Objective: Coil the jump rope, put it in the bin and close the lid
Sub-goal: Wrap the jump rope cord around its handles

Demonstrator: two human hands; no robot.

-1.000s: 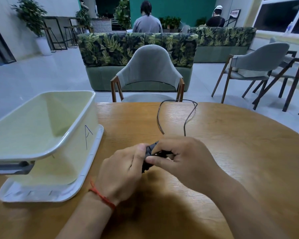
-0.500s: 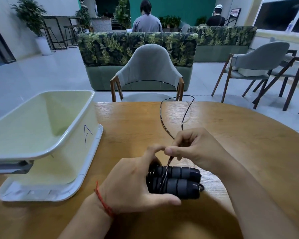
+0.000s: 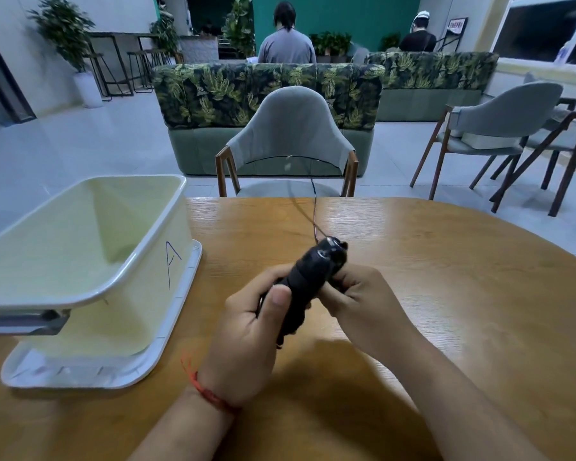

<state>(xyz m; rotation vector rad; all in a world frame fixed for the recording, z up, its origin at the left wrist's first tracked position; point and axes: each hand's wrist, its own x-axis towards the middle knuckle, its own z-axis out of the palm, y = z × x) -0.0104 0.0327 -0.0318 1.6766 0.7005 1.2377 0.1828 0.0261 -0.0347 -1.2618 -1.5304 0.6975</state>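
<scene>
Jump rope handles (image 3: 308, 281) gripped between both hands; blurred cord, seemingly trailing away.

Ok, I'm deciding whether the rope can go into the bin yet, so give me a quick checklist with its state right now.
1. Handles held: ok. The left hand and right hand both grip the black handles, bundled together above the table.
2. Rope fully coiled: not ok. A loose length of cord trails off the handles toward the far table edge.
3. Bin open: ok. The bin has no lid on top.
4. Bin empty: ok as far as its inside shows.
5. Lid within reach: ok, if the white tray under the bin is the lid; cannot tell for certain.
</scene>
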